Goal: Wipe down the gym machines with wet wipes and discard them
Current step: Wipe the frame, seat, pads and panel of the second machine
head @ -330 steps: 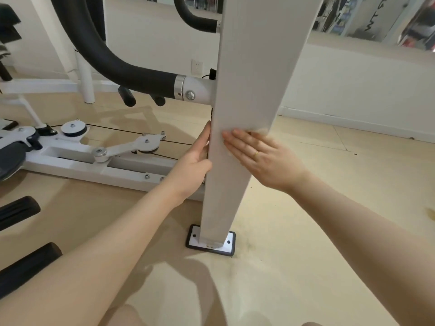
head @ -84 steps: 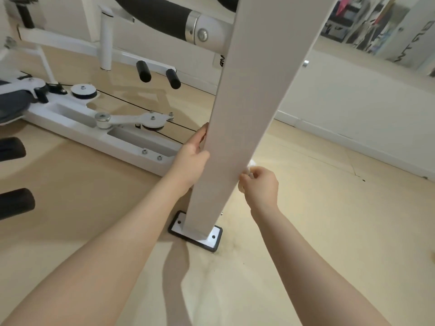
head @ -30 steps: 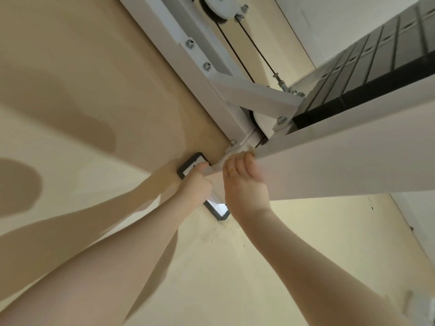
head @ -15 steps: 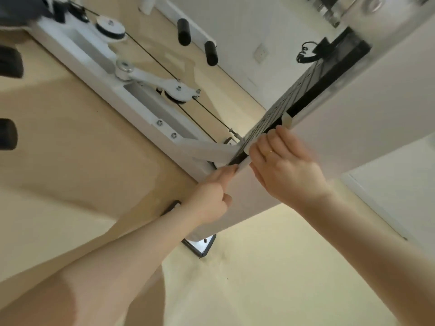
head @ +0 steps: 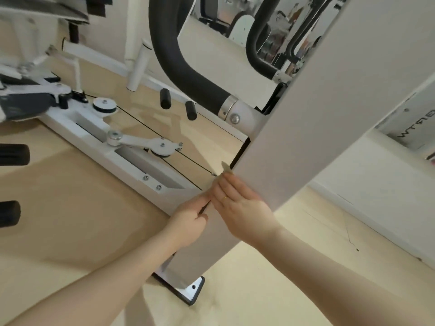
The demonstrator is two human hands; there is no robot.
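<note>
1. White steel makes up the machine's upright post (head: 294, 142), which slants from the top right down to a foot plate (head: 186, 289) on the beige floor (head: 70, 220).
2. Right hand (head: 237, 205) lies flat on the post's left edge, fingers straight, pressing a wet wipe (head: 226, 168) whose tip pokes out past the fingertips.
3. Left hand (head: 188, 223) sits just beside it, fingers curled round the post's left edge.
4. Far left, a cable (head: 188, 158) runs over a pulley (head: 104, 107) on the base frame (head: 113, 158).
5. Black padded bar (head: 179, 67) joins the post above.
</note>
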